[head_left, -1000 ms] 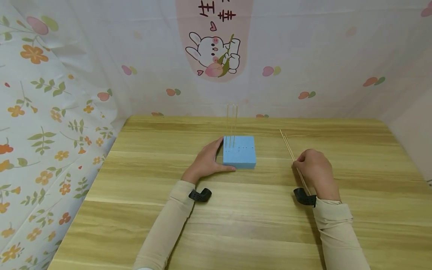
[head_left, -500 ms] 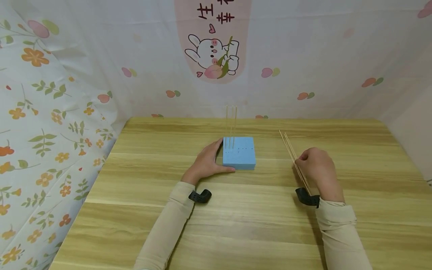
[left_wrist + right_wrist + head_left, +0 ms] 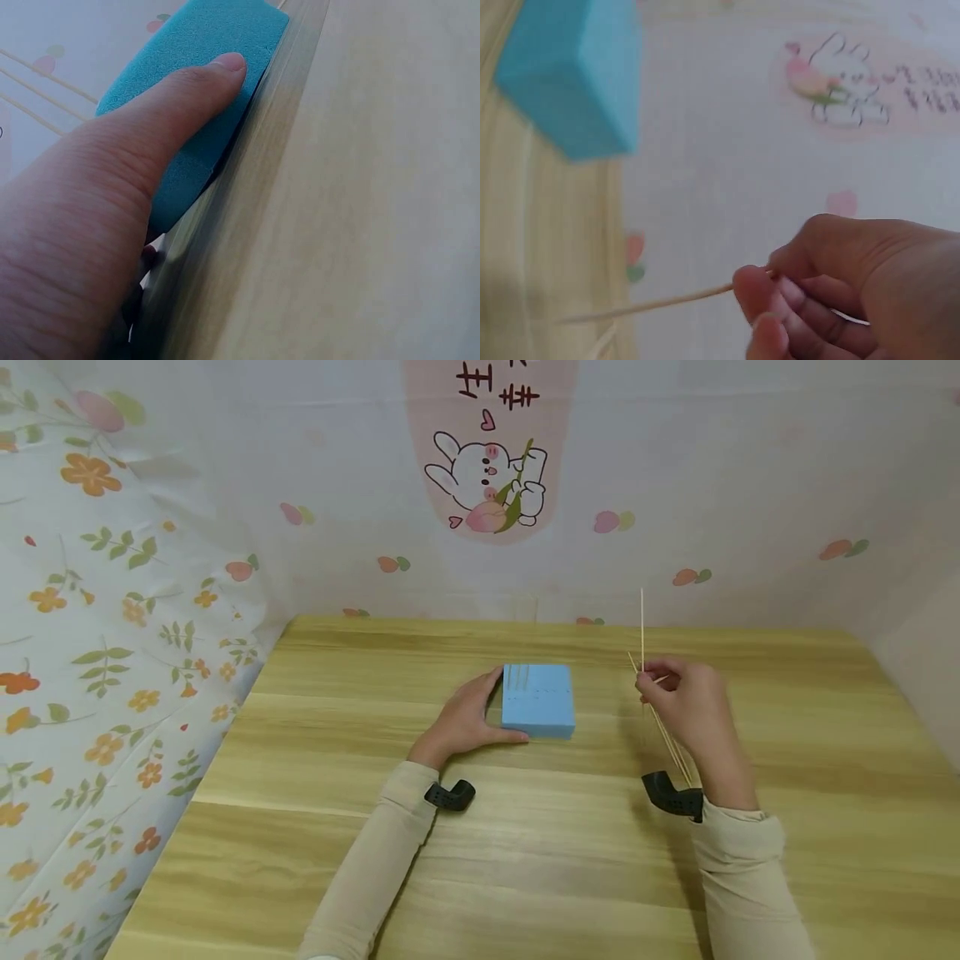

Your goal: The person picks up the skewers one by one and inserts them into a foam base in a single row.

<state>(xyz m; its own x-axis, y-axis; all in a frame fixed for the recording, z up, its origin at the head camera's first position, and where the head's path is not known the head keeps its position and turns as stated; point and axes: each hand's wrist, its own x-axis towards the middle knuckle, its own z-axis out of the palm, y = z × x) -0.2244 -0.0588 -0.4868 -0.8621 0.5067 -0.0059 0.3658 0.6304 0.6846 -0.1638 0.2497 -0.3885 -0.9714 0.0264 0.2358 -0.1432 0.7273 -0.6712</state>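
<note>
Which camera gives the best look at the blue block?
The head view: it shows the block from above, with three sticks in it. The left wrist view shows one side, partly behind the thumb; the right wrist view, a blurred, cropped part.

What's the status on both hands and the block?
Left hand gripping blue block, three sticks standing in it. Right hand pinching one stick, upright. Nothing seen between stick and block.

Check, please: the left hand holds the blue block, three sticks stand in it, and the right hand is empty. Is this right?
No: the right hand pinches a thin stick, as the right wrist view shows. The left hand holds the blue block, with three sticks standing in it.
</note>
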